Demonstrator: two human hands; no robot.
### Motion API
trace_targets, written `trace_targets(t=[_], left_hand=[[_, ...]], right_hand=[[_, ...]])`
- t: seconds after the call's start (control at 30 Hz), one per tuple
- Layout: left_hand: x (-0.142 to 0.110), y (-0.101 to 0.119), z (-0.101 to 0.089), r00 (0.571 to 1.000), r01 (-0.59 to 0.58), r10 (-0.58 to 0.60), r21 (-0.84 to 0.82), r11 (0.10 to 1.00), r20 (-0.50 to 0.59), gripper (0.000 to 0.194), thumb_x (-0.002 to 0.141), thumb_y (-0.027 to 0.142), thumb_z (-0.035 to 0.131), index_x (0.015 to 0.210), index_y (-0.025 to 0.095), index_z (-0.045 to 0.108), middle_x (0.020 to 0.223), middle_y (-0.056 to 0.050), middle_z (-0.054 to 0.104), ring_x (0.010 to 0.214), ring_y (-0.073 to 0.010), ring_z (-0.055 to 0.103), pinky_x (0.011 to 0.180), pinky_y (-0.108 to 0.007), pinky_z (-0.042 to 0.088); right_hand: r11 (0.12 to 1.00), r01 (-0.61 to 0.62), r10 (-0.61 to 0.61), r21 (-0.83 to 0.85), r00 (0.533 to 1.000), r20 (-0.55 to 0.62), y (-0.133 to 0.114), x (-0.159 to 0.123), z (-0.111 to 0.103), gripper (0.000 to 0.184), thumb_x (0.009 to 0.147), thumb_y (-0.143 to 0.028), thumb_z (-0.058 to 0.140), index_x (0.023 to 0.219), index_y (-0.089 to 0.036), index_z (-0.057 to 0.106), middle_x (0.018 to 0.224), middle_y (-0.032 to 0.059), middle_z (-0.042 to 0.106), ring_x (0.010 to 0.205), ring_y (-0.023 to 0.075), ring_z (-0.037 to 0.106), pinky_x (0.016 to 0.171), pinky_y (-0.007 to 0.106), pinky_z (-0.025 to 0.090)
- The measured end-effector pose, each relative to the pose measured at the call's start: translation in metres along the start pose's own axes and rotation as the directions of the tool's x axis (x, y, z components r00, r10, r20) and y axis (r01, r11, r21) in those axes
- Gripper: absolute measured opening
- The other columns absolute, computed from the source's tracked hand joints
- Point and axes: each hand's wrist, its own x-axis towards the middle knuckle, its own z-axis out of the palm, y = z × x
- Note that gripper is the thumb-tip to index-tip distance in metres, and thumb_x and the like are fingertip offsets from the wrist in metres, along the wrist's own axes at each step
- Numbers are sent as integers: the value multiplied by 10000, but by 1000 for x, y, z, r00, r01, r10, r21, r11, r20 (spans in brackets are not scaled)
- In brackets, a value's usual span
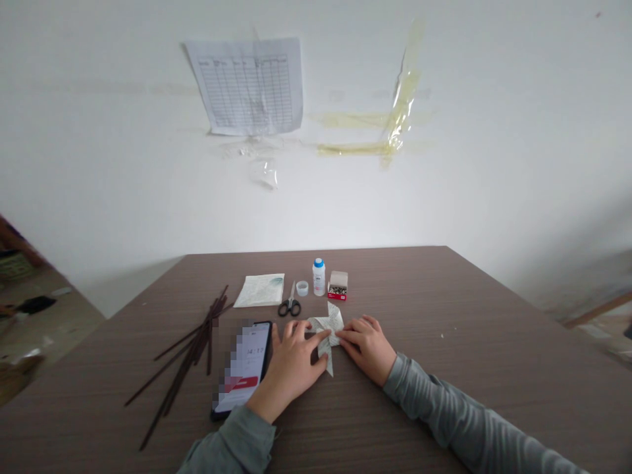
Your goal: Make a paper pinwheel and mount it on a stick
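1. The two hands were working on a folded paper shape with pointy arms, like a little pinwheel. It lay flat on the brown wood counter, near the middle of the front edge. The step in hand looked like folding or pressing the paper.
2. The left hand lay on the paper's left side. It was mostly open, with its fingers stretched out over the paper. It seemed to press down, not grip.
3. The right hand touched the paper's right side. It was a little curved, with its fingertips on the paper. I could not see a tight pinch.
4. The paper's points stood loose, so the next move called for steady, careful fingers to keep the folds in place.
5. Behind the paper stood a white bottle with a blue cap. The cap was on, so I could not tell what was inside.
6. Beside the bottle sat a small red and white box. It was open and full of tiny metal bits.
7. A small round see-through cup stood by the bottle. I could not tell if it held anything.
8. Also on the counter were black-handled scissors, a flat paper sheet, a pile of thin dark sticks, and a phone just beside the left hand.
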Motion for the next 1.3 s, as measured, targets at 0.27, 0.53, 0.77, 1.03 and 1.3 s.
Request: trace_targets(t=[0.27,0.53,0.77,1.03,1.3], left_hand=[[0,4,-3,999,17,-17,15,1000,33,585,1123,282,885,1666,496,922,1729,-139,838,1688,-515,708,1511,-975,384],[0,6,-4,998,21,-21,6,1000,61,580,1142,285,850,1690,465,913,1763,-173,808,1728,-539,672,1507,-997,352],[1,3,-2,998,21,-22,1,1000,53,586,1114,300,863,1669,479,923,1736,-160,808,1707,-532,679,1509,-990,352],[2,6,-3,998,10,-10,-6,1000,57,590,1088,274,856,1655,417,934,1742,-184,807,1729,-545,663,1519,-1013,302],[3,3,3,1000,3,-3,4,1000,14,613,1063,306,869,1664,417,921,1681,-164,845,1682,-528,684,1521,-975,351]], right_hand=[[999,8,-8,-31,1000,3,0,0,2,282,1159,-246,803,1274,-390,1017,1156,109,961,1120,376,924,1306,752,681],[999,-2,2,-32,1000,14,1,-1,1,283,1121,-247,854,1301,-396,1013,1183,115,973,1140,404,936,1311,791,674],[1000,-4,4,-6,1000,11,3,-1,-1,288,1113,-259,859,1311,-405,1010,1176,106,975,1132,402,940,1307,764,687],[1000,-28,28,-7,999,30,2,0,-2,270,1115,-251,864,1289,-390,1016,1179,114,977,1152,412,947,1322,782,674],[1000,-10,10,-12,1000,0,2,0,-1,258,1105,-243,876,1268,-391,1010,1160,99,978,1123,392,948,1305,739,689]])
